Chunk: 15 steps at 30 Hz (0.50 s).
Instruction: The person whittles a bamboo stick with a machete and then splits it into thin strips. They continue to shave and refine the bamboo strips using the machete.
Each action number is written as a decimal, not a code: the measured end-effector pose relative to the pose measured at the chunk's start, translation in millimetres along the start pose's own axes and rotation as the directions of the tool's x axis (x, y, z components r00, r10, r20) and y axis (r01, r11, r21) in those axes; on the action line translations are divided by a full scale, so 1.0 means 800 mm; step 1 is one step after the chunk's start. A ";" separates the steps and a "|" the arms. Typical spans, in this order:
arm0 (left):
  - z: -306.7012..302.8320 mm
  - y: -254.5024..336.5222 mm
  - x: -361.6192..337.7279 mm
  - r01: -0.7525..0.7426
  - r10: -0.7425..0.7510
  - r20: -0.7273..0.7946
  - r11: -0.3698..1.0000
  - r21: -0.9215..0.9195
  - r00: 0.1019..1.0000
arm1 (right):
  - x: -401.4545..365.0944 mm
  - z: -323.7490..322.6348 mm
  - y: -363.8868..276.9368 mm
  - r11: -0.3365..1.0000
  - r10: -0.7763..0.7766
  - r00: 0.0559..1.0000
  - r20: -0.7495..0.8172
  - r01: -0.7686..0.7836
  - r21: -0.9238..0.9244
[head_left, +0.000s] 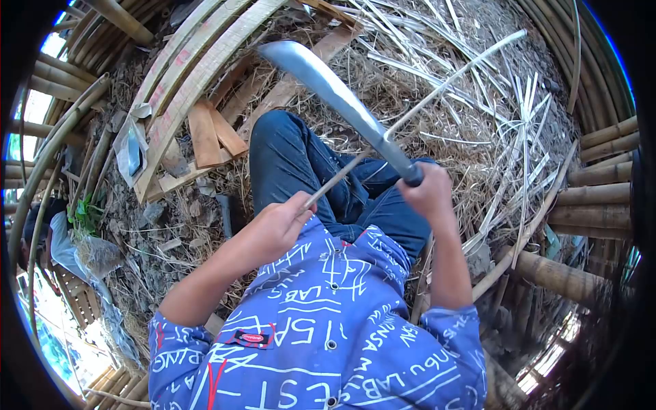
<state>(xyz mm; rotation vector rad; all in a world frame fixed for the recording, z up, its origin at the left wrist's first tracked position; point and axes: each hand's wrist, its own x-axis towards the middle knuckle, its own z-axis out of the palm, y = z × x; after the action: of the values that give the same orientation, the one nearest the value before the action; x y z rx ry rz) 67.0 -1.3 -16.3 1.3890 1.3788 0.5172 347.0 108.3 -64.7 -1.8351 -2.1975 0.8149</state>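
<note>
My left hand (283,222) is closed around the near end of a long thin stick (342,171), which slants up to the right. In my right hand (429,191) is the dark handle of a machete with a long curved blade (324,85). The blade points up and left, and its lower part crosses the stick beside the handle, above my lap. Both hands are in front of my crossed legs (283,157) in dark jeans.
Curved wooden planks (188,75) and short wood pieces (203,133) lie at the upper left. Pale split strips (523,123) and shavings cover the ground at the right. Bamboo poles (594,215) stand around the edges. A dark-haired person (63,239) is partly visible at far left.
</note>
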 end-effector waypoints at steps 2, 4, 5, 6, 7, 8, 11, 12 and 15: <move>-0.002 0.000 0.017 0.018 -0.018 -0.008 1.000 0.013 1.000 | 0.011 0.000 0.005 0.993 0.048 0.995 -0.092 -0.057 -0.103; -0.001 -0.003 0.014 0.018 -0.017 -0.029 0.999 0.036 0.999 | -0.015 0.000 -0.028 0.998 -0.008 0.999 -0.039 0.006 -0.070; -0.009 0.005 0.014 0.010 -0.009 -0.031 0.999 0.043 0.999 | -0.019 -0.001 -0.040 0.997 -0.058 0.998 -0.006 0.058 -0.041; -0.012 0.019 0.006 0.059 -0.059 -0.009 0.998 0.033 0.998 | -0.022 0.002 -0.041 0.988 -0.149 0.988 -0.045 0.150 0.025; -0.013 0.026 0.001 0.102 -0.103 0.014 0.994 0.030 0.995 | -0.005 -0.002 -0.014 0.992 -0.066 0.997 -0.046 0.070 0.100; -0.010 0.026 -0.003 0.044 -0.044 0.011 0.999 -0.005 0.999 | 0.007 -0.012 -0.002 1.000 0.000 0.997 -0.080 -0.001 -0.002; -0.004 0.004 0.014 0.006 -0.004 -0.053 1.000 0.029 0.999 | 0.003 -0.004 -0.015 0.993 0.044 0.992 -0.120 -0.057 -0.102; -0.004 0.007 0.013 0.034 -0.032 -0.055 0.999 0.039 0.998 | -0.008 0.002 -0.026 0.996 -0.040 0.995 -0.093 0.032 -0.085; -0.004 0.007 -0.003 -0.018 0.018 -0.012 0.999 0.045 1.000 | 0.003 0.002 0.006 0.996 -0.080 0.984 -0.157 0.071 -0.059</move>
<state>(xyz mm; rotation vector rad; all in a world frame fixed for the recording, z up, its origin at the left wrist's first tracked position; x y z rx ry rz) 66.3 -1.1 -9.1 1.4378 1.3967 0.5104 350.1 110.9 -68.8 -1.7617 -2.1920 0.5787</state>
